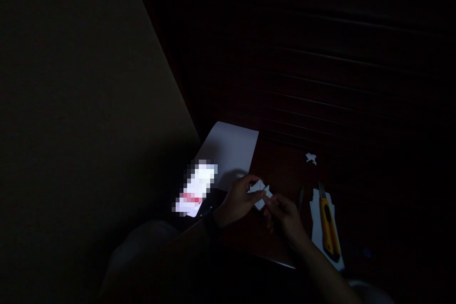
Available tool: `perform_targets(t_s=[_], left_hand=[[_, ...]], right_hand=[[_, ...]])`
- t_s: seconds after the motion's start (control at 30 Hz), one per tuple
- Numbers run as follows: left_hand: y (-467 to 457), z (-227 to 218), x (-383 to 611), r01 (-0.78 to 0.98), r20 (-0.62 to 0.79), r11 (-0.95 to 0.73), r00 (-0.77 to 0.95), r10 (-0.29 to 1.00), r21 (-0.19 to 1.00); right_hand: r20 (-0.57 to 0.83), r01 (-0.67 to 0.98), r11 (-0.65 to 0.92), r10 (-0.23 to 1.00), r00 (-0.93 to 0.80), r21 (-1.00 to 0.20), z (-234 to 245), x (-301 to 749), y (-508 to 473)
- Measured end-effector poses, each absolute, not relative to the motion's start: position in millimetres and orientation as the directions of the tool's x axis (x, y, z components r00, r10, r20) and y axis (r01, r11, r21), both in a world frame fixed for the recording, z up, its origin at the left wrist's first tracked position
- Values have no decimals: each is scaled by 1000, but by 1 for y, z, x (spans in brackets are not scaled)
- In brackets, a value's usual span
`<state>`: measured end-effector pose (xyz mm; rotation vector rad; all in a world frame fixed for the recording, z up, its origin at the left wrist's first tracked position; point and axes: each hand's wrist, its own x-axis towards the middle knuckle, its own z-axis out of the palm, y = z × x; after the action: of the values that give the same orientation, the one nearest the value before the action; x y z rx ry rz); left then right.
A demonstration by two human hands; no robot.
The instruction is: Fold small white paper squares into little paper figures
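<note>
In dim light, the left hand [238,203] and right hand [286,216] pinch a small folded white paper [259,203] between them over a dark reddish table [280,161]. Around that paper — reading it as the dial's centre — a large white sheet [238,147] lies at eleven o'clock, a bright pixelated rectangle [198,184] at nine, a small white folded piece [310,157] at two, and a yellow cutter [325,223] at four, resting on white paper strips [317,223].
</note>
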<state>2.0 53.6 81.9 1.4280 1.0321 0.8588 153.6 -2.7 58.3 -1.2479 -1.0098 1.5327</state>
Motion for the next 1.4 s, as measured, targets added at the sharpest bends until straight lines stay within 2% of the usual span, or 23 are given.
perform_targets(t_s=[0.27,0.63,0.77,1.0,1.23,1.4], left_hand=[[55,80,4,151,-50,5,298,953,988],[58,69,3,101,-93,69,251,964,992],[54,74,3,110,-81,51,290,953,993],[49,78,2,170,-41,-19,342,939,985],[50,84,4,158,-51,-12,392,919,987],[51,83,4,219,-108,28,360,927,975]], right_hand=[[-207,-95,-212,977,-54,-973,62,153,-3],[-214,-62,-220,973,-88,-973,62,152,-3],[-235,-74,-246,963,-128,-966,61,152,-2],[-239,21,-238,965,-110,-971,63,155,2],[-290,-6,-294,948,-130,-956,63,158,2],[-348,-75,-352,935,-61,-933,53,160,1]])
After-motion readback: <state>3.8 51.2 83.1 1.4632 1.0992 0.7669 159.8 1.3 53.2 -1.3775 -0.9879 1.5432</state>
